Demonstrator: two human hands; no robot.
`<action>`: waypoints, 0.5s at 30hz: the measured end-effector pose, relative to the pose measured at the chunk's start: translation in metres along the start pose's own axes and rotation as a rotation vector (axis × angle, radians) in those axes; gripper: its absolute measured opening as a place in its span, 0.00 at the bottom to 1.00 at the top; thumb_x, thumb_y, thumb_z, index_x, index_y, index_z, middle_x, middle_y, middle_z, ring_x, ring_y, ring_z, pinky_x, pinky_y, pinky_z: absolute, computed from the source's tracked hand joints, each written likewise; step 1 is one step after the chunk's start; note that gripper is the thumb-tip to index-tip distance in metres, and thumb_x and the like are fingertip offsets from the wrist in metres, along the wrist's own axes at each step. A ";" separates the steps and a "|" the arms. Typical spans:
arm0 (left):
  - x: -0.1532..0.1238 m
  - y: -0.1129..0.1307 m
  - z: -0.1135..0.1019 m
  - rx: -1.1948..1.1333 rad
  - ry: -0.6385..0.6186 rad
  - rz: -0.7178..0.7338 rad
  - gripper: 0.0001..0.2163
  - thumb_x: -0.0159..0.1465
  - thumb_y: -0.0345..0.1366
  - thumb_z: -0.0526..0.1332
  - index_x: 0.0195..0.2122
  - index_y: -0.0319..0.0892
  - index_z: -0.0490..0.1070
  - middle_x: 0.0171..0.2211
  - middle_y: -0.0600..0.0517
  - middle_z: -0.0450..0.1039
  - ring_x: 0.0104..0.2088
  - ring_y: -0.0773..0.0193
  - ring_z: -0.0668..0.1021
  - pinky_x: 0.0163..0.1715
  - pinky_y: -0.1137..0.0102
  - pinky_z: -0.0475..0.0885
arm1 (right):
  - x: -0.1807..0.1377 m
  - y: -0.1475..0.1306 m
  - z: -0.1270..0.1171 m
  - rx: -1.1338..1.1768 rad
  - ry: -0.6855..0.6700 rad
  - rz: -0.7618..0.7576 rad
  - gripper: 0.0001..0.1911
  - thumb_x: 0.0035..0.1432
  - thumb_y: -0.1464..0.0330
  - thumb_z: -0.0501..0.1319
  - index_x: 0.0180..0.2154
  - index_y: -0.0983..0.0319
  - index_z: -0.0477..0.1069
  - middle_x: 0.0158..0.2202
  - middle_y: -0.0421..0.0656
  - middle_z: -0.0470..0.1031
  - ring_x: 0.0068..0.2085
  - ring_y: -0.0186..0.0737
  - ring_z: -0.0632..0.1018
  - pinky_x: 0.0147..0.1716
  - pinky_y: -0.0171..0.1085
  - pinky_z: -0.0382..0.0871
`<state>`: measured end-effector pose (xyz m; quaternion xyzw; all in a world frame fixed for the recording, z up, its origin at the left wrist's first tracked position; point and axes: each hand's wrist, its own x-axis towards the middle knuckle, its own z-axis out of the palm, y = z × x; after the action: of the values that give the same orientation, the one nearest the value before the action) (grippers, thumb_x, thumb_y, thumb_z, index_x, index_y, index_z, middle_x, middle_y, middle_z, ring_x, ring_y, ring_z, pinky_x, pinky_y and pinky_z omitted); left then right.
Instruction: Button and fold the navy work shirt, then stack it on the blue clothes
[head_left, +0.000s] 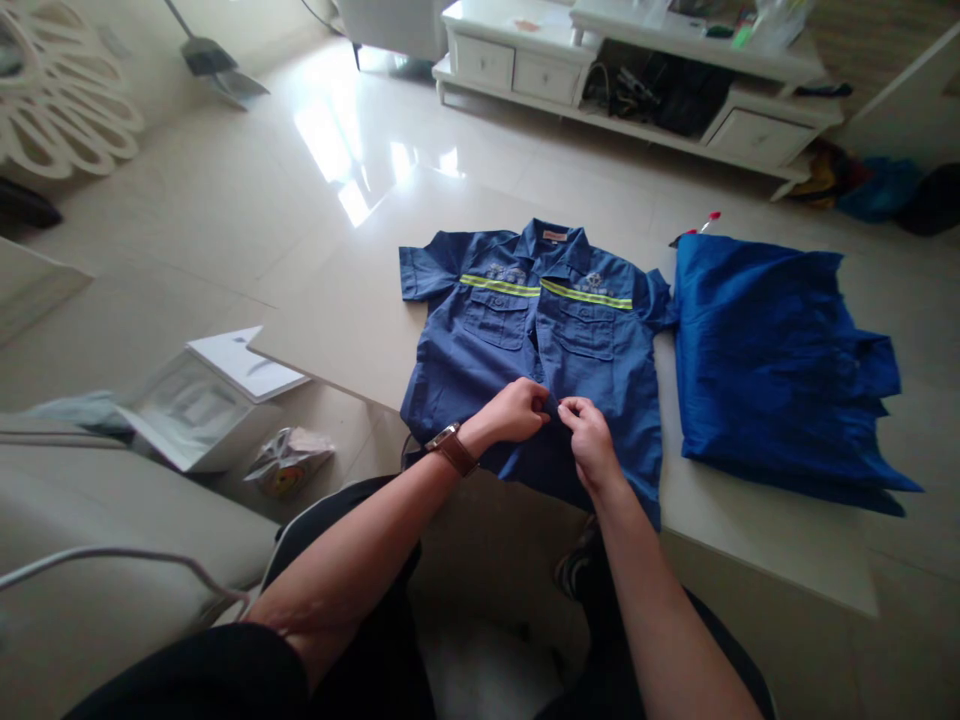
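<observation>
A dark blue short-sleeved work shirt (487, 350) lies front up on the table, its collar at the far side and its lower hem hanging over the near edge. Yellow reflective strips cross the chest above two flap pockets. My left hand (517, 410), with a brown-strapped watch on the wrist, pinches the front placket below the pockets. Close beside it, my right hand (589, 435) has thumb and finger closed on the other side of the placket. Whatever button lies between the fingertips is too small to make out.
Right of the shirt sits a folded stack of brighter blue garments (757, 350), with a red-tipped item (712, 217) behind it. The pale table (330, 340) extends left. An open white box (202, 410) and a plastic-wrapped package (289, 462) are at lower left. A white cabinet (517, 70) stands beyond.
</observation>
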<state>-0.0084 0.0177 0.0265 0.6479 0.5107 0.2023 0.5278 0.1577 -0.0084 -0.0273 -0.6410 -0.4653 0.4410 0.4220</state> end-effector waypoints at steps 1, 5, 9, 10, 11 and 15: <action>0.000 0.000 0.000 0.020 0.004 -0.019 0.08 0.55 0.30 0.63 0.23 0.41 0.64 0.21 0.58 0.64 0.25 0.69 0.65 0.26 0.70 0.56 | 0.000 -0.001 0.001 0.009 0.013 -0.017 0.15 0.48 0.54 0.63 0.30 0.59 0.72 0.38 0.44 0.74 0.45 0.48 0.73 0.55 0.48 0.64; -0.002 0.000 0.002 0.162 0.003 -0.011 0.04 0.57 0.28 0.61 0.26 0.40 0.70 0.23 0.55 0.69 0.26 0.67 0.68 0.26 0.70 0.58 | -0.005 -0.007 0.004 0.038 0.069 -0.036 0.14 0.46 0.55 0.65 0.29 0.59 0.73 0.37 0.43 0.74 0.44 0.46 0.73 0.52 0.45 0.65; -0.005 -0.003 0.002 0.407 0.040 0.022 0.06 0.57 0.28 0.62 0.35 0.42 0.77 0.33 0.49 0.78 0.32 0.61 0.76 0.30 0.69 0.64 | -0.010 -0.008 0.006 0.255 -0.072 0.255 0.20 0.40 0.52 0.69 0.29 0.58 0.70 0.28 0.39 0.71 0.34 0.42 0.71 0.38 0.41 0.67; -0.005 -0.003 0.002 0.457 0.056 0.027 0.07 0.58 0.28 0.62 0.36 0.42 0.78 0.35 0.48 0.80 0.34 0.59 0.78 0.31 0.69 0.65 | -0.011 -0.007 0.007 0.286 -0.120 0.314 0.21 0.39 0.51 0.69 0.29 0.58 0.69 0.27 0.38 0.70 0.32 0.41 0.70 0.35 0.40 0.66; -0.006 -0.004 0.001 0.486 0.064 0.037 0.08 0.58 0.29 0.62 0.37 0.43 0.79 0.36 0.47 0.80 0.35 0.58 0.79 0.32 0.69 0.66 | -0.012 -0.008 0.007 0.288 -0.152 0.341 0.22 0.38 0.50 0.69 0.29 0.58 0.68 0.26 0.38 0.69 0.31 0.41 0.70 0.34 0.39 0.65; -0.007 -0.002 -0.005 0.425 -0.051 0.072 0.05 0.59 0.29 0.62 0.32 0.40 0.79 0.29 0.49 0.79 0.29 0.62 0.76 0.29 0.70 0.64 | -0.011 -0.010 0.005 0.032 -0.051 0.171 0.22 0.45 0.47 0.66 0.30 0.58 0.68 0.31 0.41 0.72 0.37 0.44 0.73 0.38 0.41 0.68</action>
<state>-0.0157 0.0140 0.0283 0.7672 0.5050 0.0925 0.3845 0.1488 -0.0164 -0.0171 -0.6601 -0.4124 0.4989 0.3811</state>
